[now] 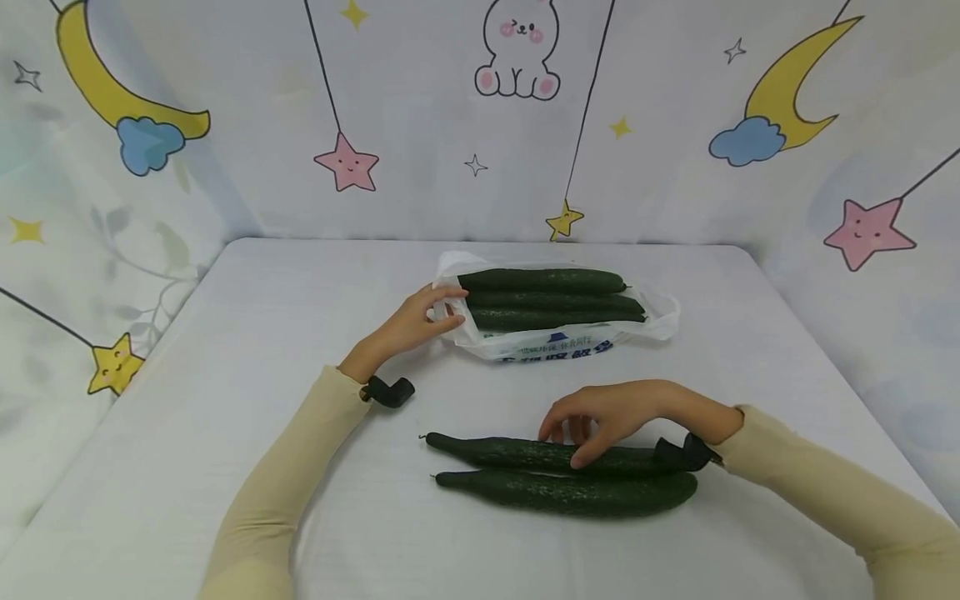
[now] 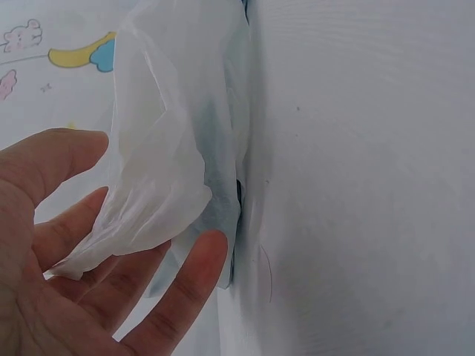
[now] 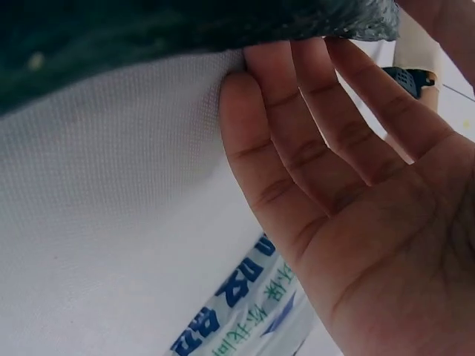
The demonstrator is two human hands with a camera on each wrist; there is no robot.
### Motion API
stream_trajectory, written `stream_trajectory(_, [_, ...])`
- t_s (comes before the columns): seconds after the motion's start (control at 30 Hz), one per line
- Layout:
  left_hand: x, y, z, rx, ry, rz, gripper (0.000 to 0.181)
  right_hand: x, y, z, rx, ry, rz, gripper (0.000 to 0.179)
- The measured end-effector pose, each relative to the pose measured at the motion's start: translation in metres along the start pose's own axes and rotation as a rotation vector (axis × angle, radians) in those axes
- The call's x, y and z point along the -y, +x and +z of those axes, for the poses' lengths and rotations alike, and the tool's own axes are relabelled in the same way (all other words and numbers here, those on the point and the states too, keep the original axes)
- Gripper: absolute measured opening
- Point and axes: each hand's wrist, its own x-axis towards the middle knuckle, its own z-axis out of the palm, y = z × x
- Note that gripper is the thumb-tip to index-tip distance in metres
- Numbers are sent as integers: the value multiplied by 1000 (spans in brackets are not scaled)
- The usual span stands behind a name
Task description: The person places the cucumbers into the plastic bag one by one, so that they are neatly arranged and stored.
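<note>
In the head view, two dark green cucumbers lie side by side on the table, the farther cucumber (image 1: pixel 495 451) and the nearer cucumber (image 1: pixel 570 493). My right hand (image 1: pixel 611 408) grips the farther one from above, thumb on its near side and fingers behind it. The right wrist view shows those fingertips against the cucumber (image 3: pixel 185 26). At the back, a white plastic bag (image 1: pixel 487 346) lies with its mouth spread, three cucumbers (image 1: pixel 543 280) inside. My left hand (image 1: pixel 416 321) is at the bag's left end, fingers loosely spread, the thin film (image 2: pixel 159 185) between thumb and fingers.
A white cloth covers the table (image 1: pixel 360 517). Behind it hangs a backdrop (image 1: pixel 420 100) printed with stars, moons and a bear. Each wrist wears a black band, such as the left band (image 1: pixel 388 392).
</note>
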Motion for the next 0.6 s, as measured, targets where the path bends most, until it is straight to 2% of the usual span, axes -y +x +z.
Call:
stream_trajectory(0.23, [1, 1, 0, -2, 2, -2, 47, -1, 5, 1, 7, -12, 24, 46])
stream_trajectory(0.6, [0, 0, 0, 3, -11, 0, 47, 3, 8, 3, -12, -47, 36, 36])
